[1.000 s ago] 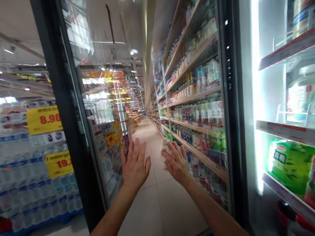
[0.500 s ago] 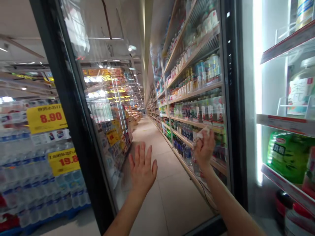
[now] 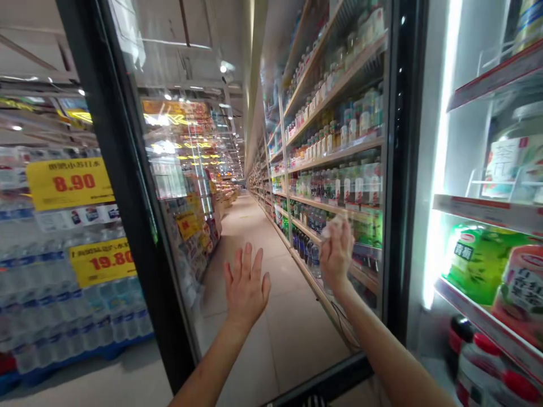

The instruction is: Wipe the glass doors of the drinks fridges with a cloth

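Observation:
A tall glass door [image 3: 292, 333] with a black frame [image 3: 125, 164] stands ajar in front of me. My left hand [image 3: 245, 288] is spread flat against the pane, fingers apart and holding nothing. Further right, my right hand [image 3: 337, 257] presses a crumpled whitish cloth [image 3: 326, 230] to the same glass. Part of the cloth is covered by the fingers and slightly blurred. Shelves of bottles and the aisle show in the glass behind both hands.
At right is the lit cooler interior, with a green drink pack [image 3: 477, 260], a pink pack [image 3: 521, 282] and red-lidded jars [image 3: 481, 359] on its shelves. Stacked water bottles [image 3: 76, 316] under yellow price signs [image 3: 70, 182] stand at left, beyond the door frame.
My right hand has slid left across the glass with the cloth, closer to my left hand. The left hand stays nearly in place. My view has turned slightly.

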`<move>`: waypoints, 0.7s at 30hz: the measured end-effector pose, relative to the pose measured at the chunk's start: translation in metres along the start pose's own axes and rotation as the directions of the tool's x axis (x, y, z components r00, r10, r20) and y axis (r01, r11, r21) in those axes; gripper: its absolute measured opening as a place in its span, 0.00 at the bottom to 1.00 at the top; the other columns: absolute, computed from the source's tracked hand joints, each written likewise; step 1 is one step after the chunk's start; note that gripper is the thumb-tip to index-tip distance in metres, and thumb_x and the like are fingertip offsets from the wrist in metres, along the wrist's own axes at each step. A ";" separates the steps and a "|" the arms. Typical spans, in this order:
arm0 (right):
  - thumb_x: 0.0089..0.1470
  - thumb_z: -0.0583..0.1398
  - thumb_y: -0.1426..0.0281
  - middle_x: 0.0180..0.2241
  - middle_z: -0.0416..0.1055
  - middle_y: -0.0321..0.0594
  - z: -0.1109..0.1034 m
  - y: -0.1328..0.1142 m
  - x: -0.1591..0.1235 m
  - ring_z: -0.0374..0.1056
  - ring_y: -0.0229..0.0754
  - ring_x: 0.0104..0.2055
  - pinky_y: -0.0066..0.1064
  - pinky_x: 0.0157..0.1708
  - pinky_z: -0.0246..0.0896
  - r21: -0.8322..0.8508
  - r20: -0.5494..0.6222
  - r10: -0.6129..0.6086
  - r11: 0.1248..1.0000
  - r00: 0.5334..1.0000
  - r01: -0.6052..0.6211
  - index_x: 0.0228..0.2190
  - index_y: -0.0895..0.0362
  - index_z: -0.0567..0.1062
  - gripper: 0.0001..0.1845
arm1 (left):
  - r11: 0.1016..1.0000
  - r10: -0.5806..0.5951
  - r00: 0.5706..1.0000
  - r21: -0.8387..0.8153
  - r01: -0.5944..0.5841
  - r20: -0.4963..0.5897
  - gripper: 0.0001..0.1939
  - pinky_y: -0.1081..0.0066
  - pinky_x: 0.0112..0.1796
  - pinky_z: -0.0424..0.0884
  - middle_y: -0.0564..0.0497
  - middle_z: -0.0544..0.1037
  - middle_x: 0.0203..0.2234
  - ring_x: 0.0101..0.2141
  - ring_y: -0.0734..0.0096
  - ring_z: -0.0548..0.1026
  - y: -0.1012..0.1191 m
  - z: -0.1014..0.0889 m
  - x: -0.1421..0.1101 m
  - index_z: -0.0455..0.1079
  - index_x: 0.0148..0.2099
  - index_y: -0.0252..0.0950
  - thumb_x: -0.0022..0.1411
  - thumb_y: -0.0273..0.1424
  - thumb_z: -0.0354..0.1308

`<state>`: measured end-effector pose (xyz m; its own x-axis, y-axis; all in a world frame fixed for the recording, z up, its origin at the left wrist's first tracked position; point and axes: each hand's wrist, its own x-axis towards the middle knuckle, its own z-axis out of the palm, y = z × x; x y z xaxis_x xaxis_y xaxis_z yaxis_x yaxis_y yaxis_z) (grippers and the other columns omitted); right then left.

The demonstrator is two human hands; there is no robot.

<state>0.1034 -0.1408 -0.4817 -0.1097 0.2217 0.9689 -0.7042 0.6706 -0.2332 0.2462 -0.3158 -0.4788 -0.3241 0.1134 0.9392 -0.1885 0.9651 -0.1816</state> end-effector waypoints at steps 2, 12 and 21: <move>0.54 0.51 0.73 0.61 0.49 0.45 -0.002 -0.018 -0.010 0.44 0.49 0.64 0.49 0.57 0.47 0.099 0.157 -0.296 0.954 0.942 0.283 0.54 0.50 0.61 0.25 | 1.000 -0.010 1.000 -0.006 0.010 0.004 0.27 0.50 0.58 0.44 0.39 0.56 0.60 0.62 0.57 0.45 0.001 0.000 -0.002 0.55 0.60 0.34 0.58 0.30 0.51; 0.55 0.49 0.72 0.62 0.47 0.50 0.000 -0.021 -0.010 0.42 0.50 0.64 0.51 0.57 0.45 0.022 0.049 -0.019 1.000 0.999 0.018 0.55 0.55 0.60 0.25 | 0.999 -0.029 0.996 -0.043 0.033 0.080 0.28 0.49 0.58 0.43 0.41 0.54 0.60 0.62 0.55 0.45 0.004 -0.004 -0.016 0.53 0.61 0.35 0.58 0.31 0.51; 0.55 0.48 0.72 0.61 0.47 0.52 -0.002 0.002 -0.012 0.44 0.51 0.63 0.54 0.55 0.47 -0.010 -0.059 0.198 0.980 0.978 -0.199 0.55 0.57 0.60 0.25 | 0.998 -0.022 0.992 -0.052 0.029 0.127 0.26 0.50 0.58 0.44 0.43 0.55 0.60 0.61 0.56 0.48 0.004 -0.007 -0.026 0.56 0.60 0.36 0.58 0.30 0.51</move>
<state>0.1046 -0.1405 -0.4945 -0.2057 0.3916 0.8969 -0.6615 0.6198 -0.4223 0.2598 -0.3130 -0.5017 -0.4348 0.0610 0.8985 -0.1496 0.9789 -0.1388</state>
